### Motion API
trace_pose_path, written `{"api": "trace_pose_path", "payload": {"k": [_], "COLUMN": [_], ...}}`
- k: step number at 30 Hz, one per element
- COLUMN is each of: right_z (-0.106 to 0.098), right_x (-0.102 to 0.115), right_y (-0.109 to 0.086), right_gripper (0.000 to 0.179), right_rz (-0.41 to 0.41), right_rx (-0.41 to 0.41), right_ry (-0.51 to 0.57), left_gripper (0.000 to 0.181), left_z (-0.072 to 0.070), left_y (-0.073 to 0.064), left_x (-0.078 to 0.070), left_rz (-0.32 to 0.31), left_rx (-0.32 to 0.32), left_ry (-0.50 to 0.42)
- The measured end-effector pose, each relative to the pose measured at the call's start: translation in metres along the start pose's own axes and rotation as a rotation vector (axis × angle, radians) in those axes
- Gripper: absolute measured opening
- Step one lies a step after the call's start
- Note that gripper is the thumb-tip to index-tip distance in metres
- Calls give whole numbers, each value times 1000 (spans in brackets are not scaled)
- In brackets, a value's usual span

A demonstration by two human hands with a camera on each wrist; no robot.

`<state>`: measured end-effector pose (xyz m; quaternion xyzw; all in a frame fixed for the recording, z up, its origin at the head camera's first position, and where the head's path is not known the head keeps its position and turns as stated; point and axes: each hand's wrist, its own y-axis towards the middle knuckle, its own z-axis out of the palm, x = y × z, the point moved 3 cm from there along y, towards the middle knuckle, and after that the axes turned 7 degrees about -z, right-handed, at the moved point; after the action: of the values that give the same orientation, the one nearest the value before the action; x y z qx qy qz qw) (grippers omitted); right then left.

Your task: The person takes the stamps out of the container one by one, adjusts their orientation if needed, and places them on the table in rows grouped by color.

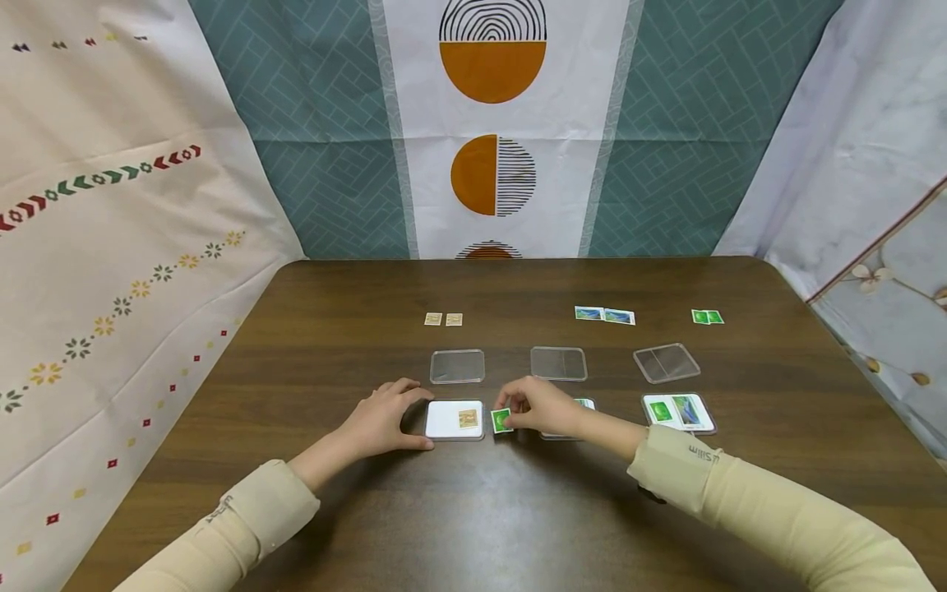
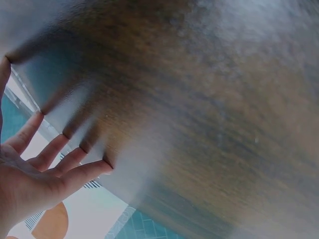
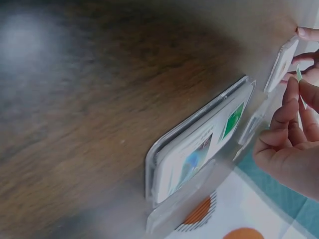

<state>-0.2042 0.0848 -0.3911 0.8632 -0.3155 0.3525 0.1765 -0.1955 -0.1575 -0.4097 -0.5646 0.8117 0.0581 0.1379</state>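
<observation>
My right hand (image 1: pixel 543 407) pinches a small green stamp (image 1: pixel 501 420) between thumb and fingers, just right of the left white-backed case (image 1: pixel 442 421). A tan stamp (image 1: pixel 468 418) lies on the right part of that case. Along the case's left side rests my left hand (image 1: pixel 381 418), fingers spread, thumb at the near corner and fingertips at the far one. The middle case (image 1: pixel 587 404) is mostly hidden under my right hand and wrist. In the right wrist view, the thin edge of the green stamp (image 3: pixel 299 73) shows between the fingertips.
Three clear lids, left (image 1: pixel 457 367), middle (image 1: pixel 558 363) and a tilted right one (image 1: pixel 667 363), lie behind the cases. Farther back are pairs of tan stamps (image 1: pixel 432 319), blue stamps (image 1: pixel 589 313) and green stamps (image 1: pixel 699 316). The right case (image 1: pixel 679 413) holds a green and a blue stamp.
</observation>
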Motion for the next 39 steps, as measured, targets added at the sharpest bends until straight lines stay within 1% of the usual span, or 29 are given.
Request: {"api": "trace_pose_path", "payload": {"k": [8, 11, 16, 20, 27, 31, 35, 39], "right_z": [-12, -18, -28, -36, -51, -60, -68, -79], "right_x": [-5, -9, -18, -23, -30, -34, -41, -49], "right_y": [-12, -18, -30, -39, -50, -57, -64, -69], "right_gripper": [11, 12, 13, 14, 18, 17, 16, 16], "right_rz": [5, 2, 38, 51, 13, 10, 26, 52], "right_rx": [-31, -46, -59, -73, -118, -136, -152, -193], "right_ry": [59, 46, 24, 23, 17, 7, -1, -22], "left_gripper": [67, 67, 67, 68, 67, 68, 68, 68], "left_z": [1, 1, 0, -1, 0, 0, 1, 0], "left_y": [0, 0, 0, 1, 0, -1, -1, -1], "left_x": [1, 1, 1, 0, 0, 1, 1, 1], "left_rz": [0, 2, 6, 17, 14, 11, 6, 11], "left_rx": [2, 0, 0, -3, 0, 0, 1, -4], "left_ry": [-1, -1, 10, 22, 13, 10, 14, 15]}}
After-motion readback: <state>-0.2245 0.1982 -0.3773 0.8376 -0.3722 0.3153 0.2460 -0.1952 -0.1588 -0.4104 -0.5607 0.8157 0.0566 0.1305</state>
